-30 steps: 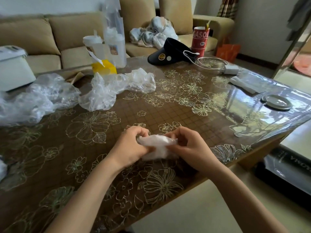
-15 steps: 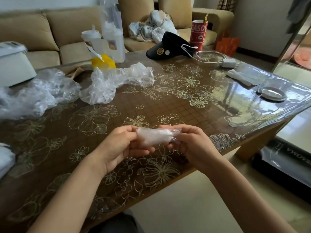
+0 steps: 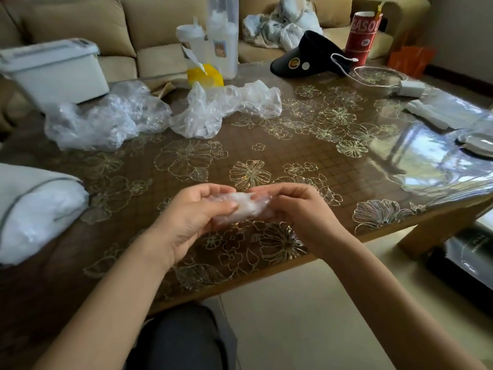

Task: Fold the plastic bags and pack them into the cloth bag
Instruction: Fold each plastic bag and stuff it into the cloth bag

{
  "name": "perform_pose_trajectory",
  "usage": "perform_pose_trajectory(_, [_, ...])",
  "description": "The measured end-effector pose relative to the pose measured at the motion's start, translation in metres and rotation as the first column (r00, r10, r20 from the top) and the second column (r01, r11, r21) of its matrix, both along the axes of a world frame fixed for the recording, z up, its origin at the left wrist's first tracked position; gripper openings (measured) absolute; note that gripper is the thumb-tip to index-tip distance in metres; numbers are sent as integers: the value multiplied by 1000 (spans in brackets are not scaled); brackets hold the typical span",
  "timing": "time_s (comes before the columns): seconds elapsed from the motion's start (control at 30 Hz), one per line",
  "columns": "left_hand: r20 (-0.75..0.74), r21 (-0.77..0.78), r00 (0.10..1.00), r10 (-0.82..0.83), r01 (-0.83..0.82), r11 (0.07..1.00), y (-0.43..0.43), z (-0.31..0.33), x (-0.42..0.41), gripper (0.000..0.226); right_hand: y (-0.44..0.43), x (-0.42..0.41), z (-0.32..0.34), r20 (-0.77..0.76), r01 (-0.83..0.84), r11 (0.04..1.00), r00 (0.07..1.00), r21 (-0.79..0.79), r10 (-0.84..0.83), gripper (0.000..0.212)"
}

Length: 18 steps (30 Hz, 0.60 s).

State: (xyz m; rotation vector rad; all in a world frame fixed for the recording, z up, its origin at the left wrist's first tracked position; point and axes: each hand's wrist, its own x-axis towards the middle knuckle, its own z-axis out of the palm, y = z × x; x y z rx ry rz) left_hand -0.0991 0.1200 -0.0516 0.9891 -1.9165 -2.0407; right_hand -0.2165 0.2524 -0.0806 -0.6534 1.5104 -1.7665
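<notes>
Clear plastic, folded small: the folded bag [image 3: 246, 205] is gripped by your left hand [image 3: 190, 220] and right hand [image 3: 302, 213], fingers curled round either end, over open table [image 3: 373, 177] near its front edge. Folds unreadable; the cloth bag [image 3: 34, 209] is cut off at left, showing more than half a second ago.

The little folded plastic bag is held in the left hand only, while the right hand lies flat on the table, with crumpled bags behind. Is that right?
Not quite. The head view shows the right hand pinching the folded plastic bag too, at its right end, off the table; the left hand holds the other end. The crumpled bags do lie behind.
</notes>
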Motion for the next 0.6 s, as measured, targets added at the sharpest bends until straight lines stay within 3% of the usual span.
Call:
perform_pose_trajectory(0.17, [-22,-261,1000,13,-18,965,-14,-4,20,25,-18,5,11,-80,-9,997,997,80,16,21])
perform_pose_trajectory(0.3, [-65,-278,998,10,-28,960,-22,-6,28,25,-36,16,11,-249,-272,925,908,265,338,37])
perform_pose_trajectory(0.47, [-88,-284,991,99,-121,951,-38,-8,44,19,-57,24,5,-262,-228,945,921,235,287,22])
perform_pose_trajectory(0.5, [-100,-387,982,162,-189,903,-42,-6,49,16,-63,25,3,-268,-214,947,923,238,276,21])
perform_pose_trajectory(0.53, [-109,-564,963,245,-263,783,-47,-4,54,13,-68,26,2,-268,-202,950,926,238,264,21])
perform_pose_trajectory(0.6, [-151,-866,898,412,-322,384,-61,3,66,20,-78,30,2,-263,-180,955,934,237,242,19])
